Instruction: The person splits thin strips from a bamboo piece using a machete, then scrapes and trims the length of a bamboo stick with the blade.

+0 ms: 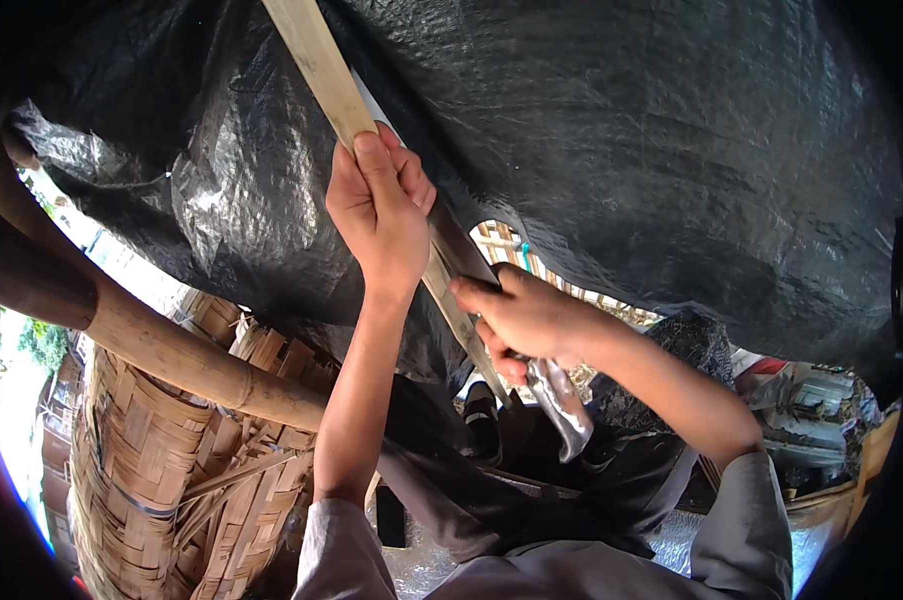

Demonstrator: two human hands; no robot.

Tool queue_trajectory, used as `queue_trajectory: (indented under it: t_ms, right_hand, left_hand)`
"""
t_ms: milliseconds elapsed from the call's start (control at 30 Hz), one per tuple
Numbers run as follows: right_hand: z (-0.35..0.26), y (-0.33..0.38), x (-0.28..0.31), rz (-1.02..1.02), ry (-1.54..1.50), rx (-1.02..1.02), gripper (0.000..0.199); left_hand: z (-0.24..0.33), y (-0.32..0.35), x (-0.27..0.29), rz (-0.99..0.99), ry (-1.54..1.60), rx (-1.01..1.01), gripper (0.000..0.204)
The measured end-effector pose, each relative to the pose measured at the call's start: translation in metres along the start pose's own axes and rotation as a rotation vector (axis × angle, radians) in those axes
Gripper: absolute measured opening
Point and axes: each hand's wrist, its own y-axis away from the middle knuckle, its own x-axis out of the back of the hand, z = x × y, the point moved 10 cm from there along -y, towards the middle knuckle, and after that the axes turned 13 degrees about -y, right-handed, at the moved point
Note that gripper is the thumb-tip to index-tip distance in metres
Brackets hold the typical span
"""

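Two grips — left hand (381, 205) clasps a wooden strip (326, 75), right hand (526, 315) apparently a knife (461, 245).

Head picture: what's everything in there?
Strip: one, pale tan, upper centre
Bladed tool: one, dark with silvery handle, centre
Sheeting: count unclear, black, top
Pole: at least one, brown, left
Woven bamboo: count unclear, tan, lower left
Plants: count unclear, green, far left
Clutter: count unclear, grey, right
Shoe: at least one, dark, below centre
Trousers: one pair, dark, lower middle
Shirt: one, grey, bottom
Arms: two, bare, centre
Left hand: one, bare, gripping strip
Right hand: one, bare, gripping tool
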Motion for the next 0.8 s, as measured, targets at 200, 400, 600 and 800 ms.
queue_trajectory:
  t_ms: [200, 400, 600, 800]
  right_hand:
    - [-0.001, -0.022, 0.007, -0.051, 0.045, -0.091, 0.030]
    - [-0.016, -0.011, 0.010, -0.069, 0.393, -0.238, 0.032]
    - [0.088, 0.000, 0.044, -0.057, 0.372, -0.438, 0.039]
    - [0.090, 0.008, 0.037, -0.070, 0.172, -0.443, 0.053]
  left_hand:
    - [-0.009, -0.009, 0.004, -0.008, -0.108, -0.116, 0.023]
    - [0.003, -0.010, 0.005, 0.015, -0.157, -0.170, 0.021]
    - [0.025, -0.002, 0.003, 0.046, -0.387, -0.310, 0.019]
    - [0.009, 0.002, 0.003, -0.071, -0.163, -0.135, 0.018]
